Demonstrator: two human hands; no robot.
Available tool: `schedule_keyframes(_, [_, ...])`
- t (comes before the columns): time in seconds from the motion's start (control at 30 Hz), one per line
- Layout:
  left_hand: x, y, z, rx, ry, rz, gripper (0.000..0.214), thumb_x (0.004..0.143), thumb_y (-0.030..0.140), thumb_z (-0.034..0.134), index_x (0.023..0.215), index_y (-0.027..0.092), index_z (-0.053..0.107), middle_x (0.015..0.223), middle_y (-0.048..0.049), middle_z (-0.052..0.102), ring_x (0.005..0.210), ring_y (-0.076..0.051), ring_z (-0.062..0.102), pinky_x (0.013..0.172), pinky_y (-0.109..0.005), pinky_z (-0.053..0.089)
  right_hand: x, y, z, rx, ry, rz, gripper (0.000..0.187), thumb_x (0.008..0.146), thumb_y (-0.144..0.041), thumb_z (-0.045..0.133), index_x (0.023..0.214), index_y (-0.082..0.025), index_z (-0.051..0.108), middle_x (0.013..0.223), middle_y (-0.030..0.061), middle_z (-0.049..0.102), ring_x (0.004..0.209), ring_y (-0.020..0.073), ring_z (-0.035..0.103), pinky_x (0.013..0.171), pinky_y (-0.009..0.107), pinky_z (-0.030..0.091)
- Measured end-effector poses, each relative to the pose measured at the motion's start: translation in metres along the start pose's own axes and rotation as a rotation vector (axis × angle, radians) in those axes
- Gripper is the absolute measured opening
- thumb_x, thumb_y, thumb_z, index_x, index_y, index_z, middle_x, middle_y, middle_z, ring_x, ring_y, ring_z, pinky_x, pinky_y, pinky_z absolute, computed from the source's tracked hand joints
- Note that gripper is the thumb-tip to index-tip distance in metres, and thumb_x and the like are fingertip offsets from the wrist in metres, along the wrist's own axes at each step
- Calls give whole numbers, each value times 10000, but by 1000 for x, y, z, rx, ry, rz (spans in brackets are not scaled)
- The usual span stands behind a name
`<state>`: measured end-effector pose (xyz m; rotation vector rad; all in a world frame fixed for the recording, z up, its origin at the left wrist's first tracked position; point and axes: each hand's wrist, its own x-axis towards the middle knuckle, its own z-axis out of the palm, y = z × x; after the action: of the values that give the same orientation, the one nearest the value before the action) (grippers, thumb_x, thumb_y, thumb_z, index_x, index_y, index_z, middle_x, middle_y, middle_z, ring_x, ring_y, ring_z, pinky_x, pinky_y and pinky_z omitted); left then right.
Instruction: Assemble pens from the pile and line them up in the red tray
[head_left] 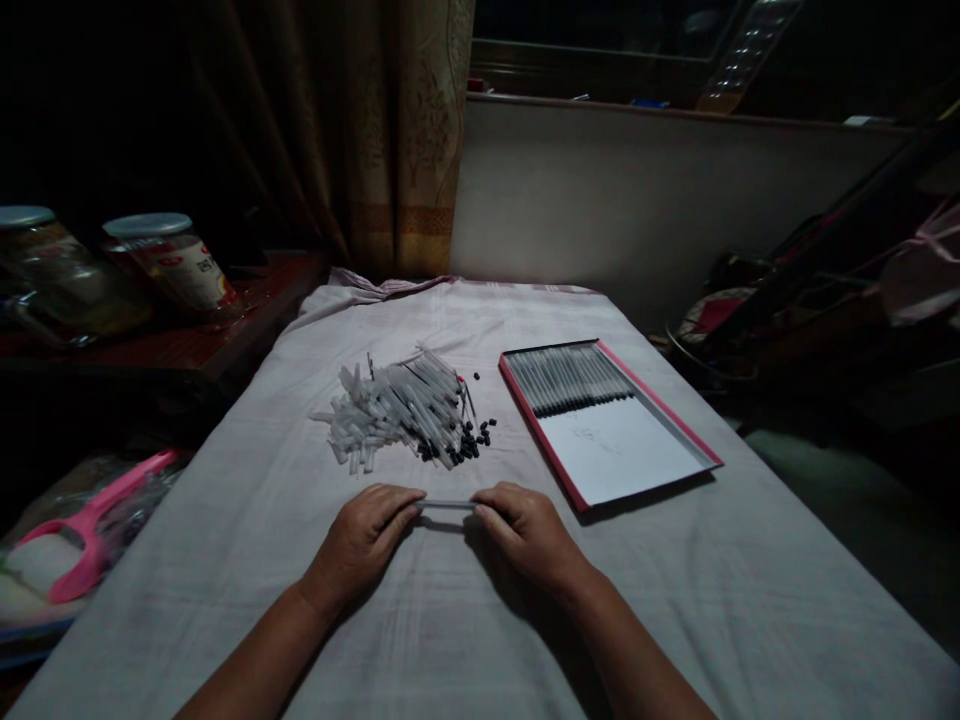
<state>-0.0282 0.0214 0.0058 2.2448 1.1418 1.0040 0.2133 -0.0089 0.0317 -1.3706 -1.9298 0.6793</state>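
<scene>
My left hand (366, 540) and my right hand (525, 535) rest on the cloth-covered table (247, 540), fingers pinched on the two ends of one clear pen barrel (445, 505) held level between them. Just beyond lies a loose pile of clear pen barrels and caps (394, 405), with small black end pieces (469, 440) scattered at its right edge. To the right sits a flat red-edged box (679, 425) with a row of assembled pens (566, 378) laid across its far half; its near half is bare white.
Two lidded jars (180, 262) stand on a dark wooden shelf at the left. A pink plastic tool (90, 530) lies on bagged items at the lower left. A curtain (405, 140) hangs behind the table, and dim clutter fills the right side.
</scene>
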Motion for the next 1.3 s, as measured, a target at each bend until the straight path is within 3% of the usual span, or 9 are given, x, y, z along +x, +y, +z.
schedule_keyframes(0.07, [2, -2, 2, -71, 15, -137, 317, 928, 352, 538, 1196, 232, 657, 1036, -73, 747, 914, -195, 711, 809, -317, 570, 7, 4, -21, -34, 142, -26, 209, 900, -255, 549, 911, -214, 754, 824, 54, 715, 764, 176, 665, 707, 284, 502])
schedule_keyframes(0.13, [4, -5, 2, -146, 40, -270, 422, 917, 398, 521, 1289, 209, 589, 1122, -103, 727, 962, -214, 710, 840, -354, 571, 21, 19, -52, -57, 395, -12, 227, 885, -322, 566, 908, -214, 764, 902, 77, 721, 845, 197, 669, 762, 302, 515])
schedule_keyframes(0.23, [7, -8, 1, -231, 62, -395, 484, 892, 457, 518, 1280, 175, 584, 1108, -128, 730, 963, -238, 713, 848, -391, 570, 49, 62, -104, -201, 697, 204, 243, 809, -364, 614, 874, -202, 783, 895, 83, 746, 891, 239, 676, 815, 337, 515])
schedule_keyframes(0.33, [9, -5, 0, -246, 53, -439, 446, 863, 461, 543, 1195, 181, 641, 1020, -116, 753, 914, -241, 723, 822, -387, 576, 78, 109, -142, -390, 713, 630, 287, 792, -338, 601, 945, -189, 794, 950, 99, 767, 898, 259, 688, 748, 317, 504])
schedule_keyframes(0.4, [9, -3, 0, -228, 46, -439, 403, 849, 440, 557, 1144, 190, 671, 983, -103, 759, 884, -234, 728, 816, -377, 577, 93, 132, -152, -495, 677, 786, 321, 811, -350, 570, 990, -204, 793, 977, 107, 768, 894, 270, 688, 692, 308, 488])
schedule_keyframes(0.57, [10, 0, -1, -217, 56, -444, 351, 855, 409, 550, 1085, 187, 694, 933, -86, 764, 828, -210, 731, 789, -344, 583, 115, 160, -145, -565, 611, 874, 343, 821, -368, 558, 1031, -229, 790, 1005, 134, 760, 878, 278, 692, 666, 310, 476])
schedule_keyframes(0.77, [11, 0, -1, -212, 53, -452, 326, 860, 402, 550, 1052, 188, 704, 921, -78, 766, 820, -201, 734, 769, -325, 589, 123, 166, -132, -639, 487, 877, 364, 853, -398, 531, 1090, -262, 771, 1043, 127, 752, 954, 289, 687, 739, 335, 495])
schedule_keyframes(1.17, [12, 1, -1, -180, 85, -362, 257, 871, 348, 557, 995, 202, 727, 897, -56, 763, 793, -187, 727, 748, -311, 589, 125, 138, -132, -751, 347, 806, 381, 888, -308, 469, 1102, -200, 764, 1089, 176, 727, 992, 318, 676, 772, 381, 498])
schedule_keyframes(1.3, [12, 3, -1, -178, 80, -360, 251, 873, 344, 552, 987, 210, 731, 891, -48, 759, 791, -184, 722, 759, -314, 585, 136, 111, -122, -809, 330, 622, 384, 910, -295, 454, 1165, -216, 730, 1138, 140, 709, 1044, 289, 651, 813, 350, 480])
